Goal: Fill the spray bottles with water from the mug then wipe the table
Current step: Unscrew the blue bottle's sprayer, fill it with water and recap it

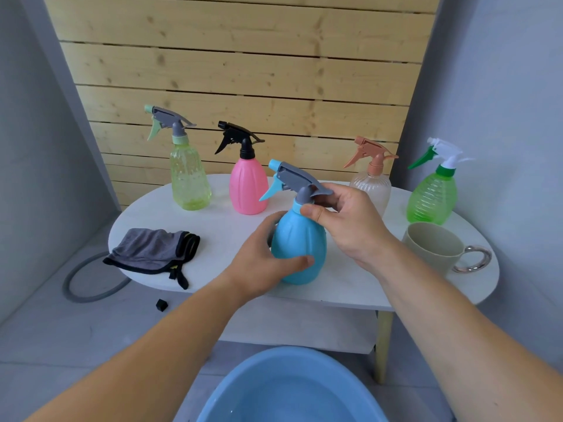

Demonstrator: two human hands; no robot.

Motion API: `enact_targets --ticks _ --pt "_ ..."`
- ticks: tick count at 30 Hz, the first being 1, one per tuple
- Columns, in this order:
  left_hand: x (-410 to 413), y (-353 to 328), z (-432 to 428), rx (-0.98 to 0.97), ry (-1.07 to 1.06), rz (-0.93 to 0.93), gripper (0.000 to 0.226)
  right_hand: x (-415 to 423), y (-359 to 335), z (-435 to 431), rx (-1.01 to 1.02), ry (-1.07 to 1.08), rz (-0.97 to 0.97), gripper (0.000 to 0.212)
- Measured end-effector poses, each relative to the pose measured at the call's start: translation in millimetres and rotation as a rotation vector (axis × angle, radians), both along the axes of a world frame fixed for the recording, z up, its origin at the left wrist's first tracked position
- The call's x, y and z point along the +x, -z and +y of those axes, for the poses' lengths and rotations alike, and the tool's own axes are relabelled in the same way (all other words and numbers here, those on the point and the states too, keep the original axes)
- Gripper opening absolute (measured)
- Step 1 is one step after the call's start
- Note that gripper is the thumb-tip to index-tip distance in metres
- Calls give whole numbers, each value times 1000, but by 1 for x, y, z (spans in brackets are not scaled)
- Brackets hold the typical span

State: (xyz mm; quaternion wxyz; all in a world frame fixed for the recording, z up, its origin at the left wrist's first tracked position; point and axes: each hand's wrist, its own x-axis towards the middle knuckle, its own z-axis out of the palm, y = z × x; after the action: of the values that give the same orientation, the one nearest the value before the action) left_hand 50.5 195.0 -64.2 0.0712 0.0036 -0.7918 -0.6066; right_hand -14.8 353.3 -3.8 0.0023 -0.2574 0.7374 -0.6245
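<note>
Blue bottle (300,251): stood upright on table (350,284), near front edge, btw both hands. Gripped round belly by L hand (262,269), fingers curled behind, thumb laid across front. Pinched at collar by R hand (347,220), thumb on blue ring, fingers tucked under grey head (297,178). Looked set for unscrewing head – a guess only.

Risks from there. Could tip or slide off front edge if twisted hard w/ a slack L grip; sat close to rim, basin (289,391) below on floor. Could drip or flick water on lifting head out, esp. w/ a long dip tube inside (assumed, not seen). Could knock mug (435,245) w/ R forearm; stood just beside that arm, handle toward right rim. Could slop past narrow neck on pouring from wide mug, wetting table and maybe cloth (152,248) lying well to left. Could also bump pink bottle (248,187) or clear bottle (373,190) just behind.

Hard to make out: Couldn't read fill level through opaque blue wall. Couldn't confirm water in mug; saw only part of inside. Lost R fingertips behind head. Saw clear bottle only in part, covered by R hand. Saw basin cut off at bottom edge; a few glints inside, depth unclear. Couldn't judge collar thread, tight or loose. Couldn't judge levels in lime bottle (189,178) and green bottle (432,199) at far ends either.
</note>
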Motion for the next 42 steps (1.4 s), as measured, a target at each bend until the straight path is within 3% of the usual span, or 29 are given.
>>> enact_targets --ticks 3,9,16,20,25,29,34,39,42 --pt "-2 0 0 -82 -71 23 90 0 -1 1 4 -5 3 24" --pt "1 3 -3 0 31 -15 91 2 -2 -1 4 -2 6 24" --pt "3 3 4 -124 -72 36 89 5 -1 -5 -9 36 7 25" --pt "4 -2 -2 -149 -1 -10 95 6 1 0 -10 34 6 24" --pt "8 -7 -12 -142 68 -54 91 12 23 14 116 124 -106 39" --pt "5 -2 -14 -133 19 -50 82 24 35 21 284 144 -152 36" --pt "-3 1 -4 -128 -81 -34 87 28 37 12 238 130 -232 59" --pt "-37 -15 5 -108 -144 -8 86 -5 16 4 187 262 -309 29" --pt "-63 -22 6 -76 -190 -15 89 -29 6 -7 127 312 -327 22"
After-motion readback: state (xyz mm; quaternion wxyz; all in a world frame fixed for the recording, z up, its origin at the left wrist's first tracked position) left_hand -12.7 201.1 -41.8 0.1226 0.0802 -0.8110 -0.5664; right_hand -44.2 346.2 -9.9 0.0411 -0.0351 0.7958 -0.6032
